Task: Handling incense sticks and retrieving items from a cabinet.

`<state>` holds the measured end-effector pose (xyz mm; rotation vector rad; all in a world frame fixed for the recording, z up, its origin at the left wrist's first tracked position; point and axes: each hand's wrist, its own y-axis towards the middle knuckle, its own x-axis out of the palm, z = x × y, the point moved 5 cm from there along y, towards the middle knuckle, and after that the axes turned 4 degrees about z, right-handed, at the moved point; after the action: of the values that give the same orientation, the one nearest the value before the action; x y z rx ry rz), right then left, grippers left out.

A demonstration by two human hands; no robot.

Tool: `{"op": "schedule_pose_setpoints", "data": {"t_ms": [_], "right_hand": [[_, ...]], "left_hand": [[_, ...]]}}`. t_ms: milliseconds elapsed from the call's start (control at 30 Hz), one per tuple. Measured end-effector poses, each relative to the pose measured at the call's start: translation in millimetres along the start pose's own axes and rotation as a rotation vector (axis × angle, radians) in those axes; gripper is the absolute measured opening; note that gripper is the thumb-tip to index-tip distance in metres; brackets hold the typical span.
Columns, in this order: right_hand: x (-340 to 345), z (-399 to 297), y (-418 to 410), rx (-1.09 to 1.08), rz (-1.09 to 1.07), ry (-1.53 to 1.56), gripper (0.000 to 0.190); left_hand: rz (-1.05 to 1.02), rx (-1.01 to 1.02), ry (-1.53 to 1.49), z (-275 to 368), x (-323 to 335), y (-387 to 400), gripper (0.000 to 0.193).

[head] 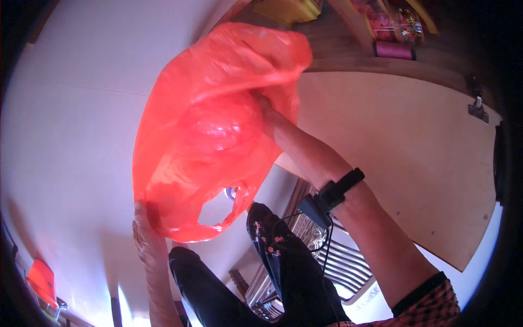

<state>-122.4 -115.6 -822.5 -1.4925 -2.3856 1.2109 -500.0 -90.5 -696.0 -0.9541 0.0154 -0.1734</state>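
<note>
A translucent red plastic carrier bag (212, 135) is spread open in front of me, with its handle loop (241, 204) hanging at the lower edge. At the bag's lower left, my left hand (144, 229) grips the film, its fingers partly behind the plastic. My right forearm reaches into the bag's upper right side. Folds of red film cover most of my right hand (263, 104), so its fingers cannot be made out. Whether the bag contains anything else is unclear. A black strapped device (333, 196) with a cable sits on my right forearm.
A wooden cabinet door (392, 151) with a metal hinge (478, 110) stands open on the right. Inside the cabinet are a yellow container (288, 10) and a purple cylinder (394, 50). Below are my knees in dark trousers (282, 253), metal bars (347, 255) and a red chair (43, 282).
</note>
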Motion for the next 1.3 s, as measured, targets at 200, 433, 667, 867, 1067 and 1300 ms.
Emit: {"op": "schedule_pose_setpoints", "data": {"t_ms": [200,433,667,867,1067,1300], "right_hand": [[22.7,-34.4,-22.4,-0.526,0.161,-0.742,0.044],[58.6,48.1,-109.5,-0.684,-0.580,-1.285,0.077],[40.3,67.1,-161.2,-0.701,-0.767,-1.450,0.041],[45.9,-52.7,-216.2,-0.879,-0.674,-0.542,0.048],[76.4,-49.6,-180.6,-1.007,-0.488,-1.189,0.083],[69.1,35.7,-223.4,-0.608,-0.904,-1.097,0.020]], "left_hand": [[0.051,0.045,-0.228,-7.0,11.2,16.5,0.056],[-0.109,-0.073,-0.534,-44.5,18.7,26.5,0.047],[-0.226,-0.085,-0.671,-47.8,18.4,23.7,0.048],[-0.171,-0.211,-0.556,-97.7,-17.7,20.9,0.040],[-0.119,-0.279,-0.436,-94.7,0.5,-4.7,0.038],[-0.159,-0.197,-0.791,-76.3,28.8,1.1,0.051]]}}
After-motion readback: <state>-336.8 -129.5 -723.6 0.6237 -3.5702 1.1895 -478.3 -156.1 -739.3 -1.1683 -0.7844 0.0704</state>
